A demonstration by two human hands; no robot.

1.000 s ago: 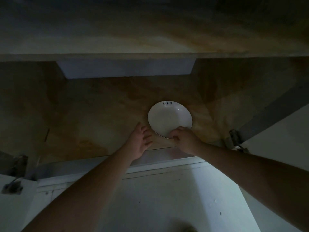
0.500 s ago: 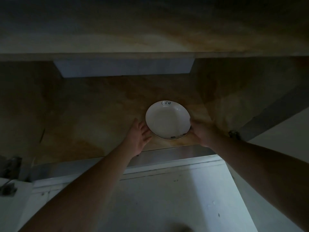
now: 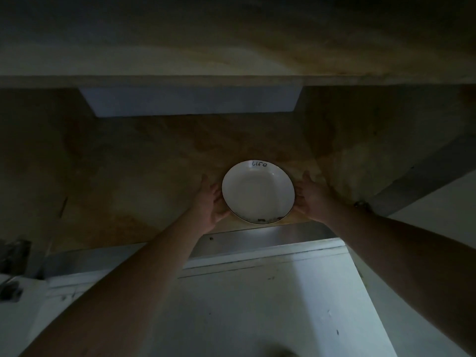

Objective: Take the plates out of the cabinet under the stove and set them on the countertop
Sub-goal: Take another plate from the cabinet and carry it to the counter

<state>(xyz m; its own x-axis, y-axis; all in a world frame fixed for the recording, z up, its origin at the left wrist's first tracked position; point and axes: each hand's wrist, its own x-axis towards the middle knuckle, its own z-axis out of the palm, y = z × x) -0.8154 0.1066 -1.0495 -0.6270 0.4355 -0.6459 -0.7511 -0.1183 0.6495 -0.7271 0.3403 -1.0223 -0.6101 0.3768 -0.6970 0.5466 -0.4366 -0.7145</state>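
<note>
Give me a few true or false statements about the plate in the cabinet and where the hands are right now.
1. The white plate sits between the left hand and the right hand. True.
2. The plate is stacked with food. False: its inside is bare.
3. Writing shows on the plate's far rim. True.
4. The plate stands on the white floor. False: it is over the brown cabinet shelf.
5. Only the right hand is at the plate. False: both hands flank its rim.
</note>
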